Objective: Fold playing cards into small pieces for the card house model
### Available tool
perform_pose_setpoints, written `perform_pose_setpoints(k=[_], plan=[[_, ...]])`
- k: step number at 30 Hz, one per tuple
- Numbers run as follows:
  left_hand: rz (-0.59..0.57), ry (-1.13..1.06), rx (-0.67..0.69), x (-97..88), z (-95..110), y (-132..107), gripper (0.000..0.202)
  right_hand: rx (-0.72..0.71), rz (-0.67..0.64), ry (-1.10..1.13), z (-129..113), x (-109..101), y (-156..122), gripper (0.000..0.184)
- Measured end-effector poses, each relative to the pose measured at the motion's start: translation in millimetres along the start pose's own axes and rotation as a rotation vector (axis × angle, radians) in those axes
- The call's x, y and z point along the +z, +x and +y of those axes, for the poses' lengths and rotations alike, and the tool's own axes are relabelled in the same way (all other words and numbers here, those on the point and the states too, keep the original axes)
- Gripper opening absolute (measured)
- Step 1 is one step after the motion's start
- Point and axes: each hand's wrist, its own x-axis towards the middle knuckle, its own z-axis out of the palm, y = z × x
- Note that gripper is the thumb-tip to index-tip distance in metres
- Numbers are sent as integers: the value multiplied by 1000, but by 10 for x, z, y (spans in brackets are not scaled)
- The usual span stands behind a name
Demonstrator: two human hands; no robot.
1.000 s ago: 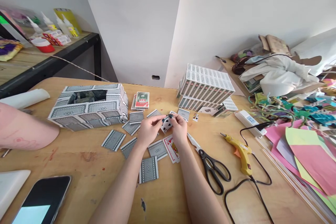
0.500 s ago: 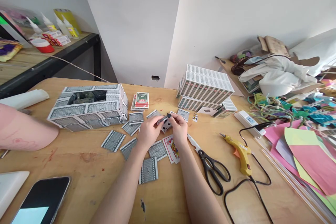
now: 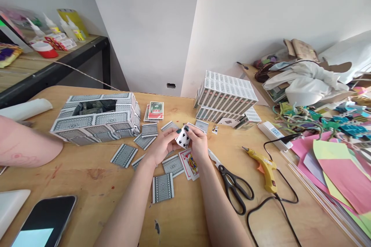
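Both my hands meet over the middle of the wooden table (image 3: pixel 87 177). My left hand (image 3: pixel 162 147) and my right hand (image 3: pixel 199 141) pinch one small bent spade playing card (image 3: pixel 183 137) between their fingertips, its face toward me. Under and around them lie several face-down playing cards (image 3: pixel 162 187) with grey patterned backs and a face-up king card (image 3: pixel 189 163). A box built from cards (image 3: pixel 95 117) with an open top stands to the left.
Black scissors (image 3: pixel 234 187) and a yellow glue gun (image 3: pixel 265 166) with its black cord lie to the right. Stacked card packs (image 3: pixel 227 96) stand behind, with a red pack (image 3: pixel 156 110). A phone (image 3: pixel 43 222) lies near left; coloured paper (image 3: pixel 339 170) far right. Another person's arm (image 3: pixel 26 146) rests at left.
My hands have turned the spade card so its face shows more fully and drawn it slightly toward me. Nothing else on the table has moved.
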Motion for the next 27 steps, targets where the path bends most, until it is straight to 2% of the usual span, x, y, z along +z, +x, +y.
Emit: perform_pose_setpoints(k=[4, 12, 16, 21, 27], plan=[[-44, -122, -85, -3, -2, -34, 22, 14, -30, 15, -12, 3, -20, 14], [-111, -195, -174, -17, 34, -58, 24, -1, -79, 0, -19, 0, -33, 17], [-108, -236, -204, -25, 11, -47, 22, 10, -68, 20, -16, 5, -42, 17], [-77, -218, -179, -40, -25, -16, 22, 14, 47, 144, -6, 6, -41, 18], [-39, -67, -46, -51, -21, -5, 16, -22, 137, 355, -40, 9, 2, 19]])
